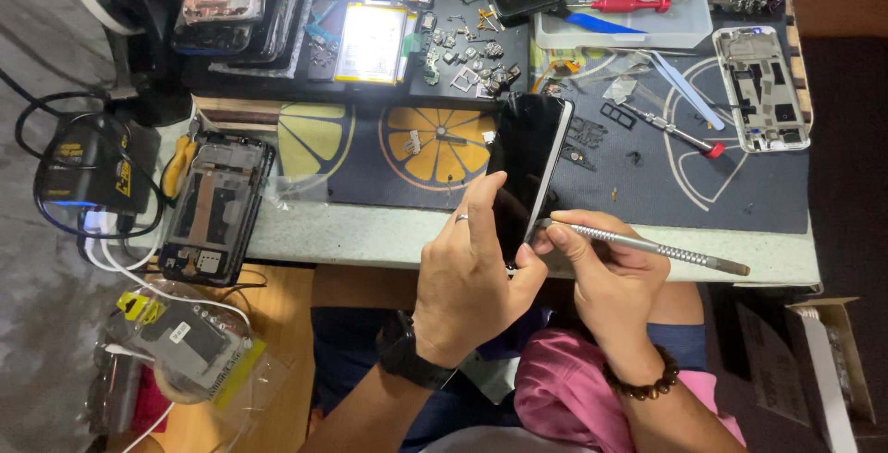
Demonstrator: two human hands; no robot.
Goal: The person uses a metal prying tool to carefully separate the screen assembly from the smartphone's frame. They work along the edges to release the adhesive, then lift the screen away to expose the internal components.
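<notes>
My left hand [467, 277] grips a black smartphone [529, 162], holding it tilted on edge above the table's front edge. A ring is on one finger and a dark watch on the wrist. My right hand [606, 273] pinches a slim metal pry tool [661, 250], whose tip touches the phone's lower right side. A beaded bracelet sits on that wrist.
A dark work mat [647, 185] with orange-slice prints covers the table. An opened phone frame [215, 205] lies at left, another [761, 88] at right. A battery [372, 42], small parts [467, 55], a red-tipped screwdriver [680, 131] and a tool tray [629, 5] lie behind. A charger box with cables [88, 171] stands at left.
</notes>
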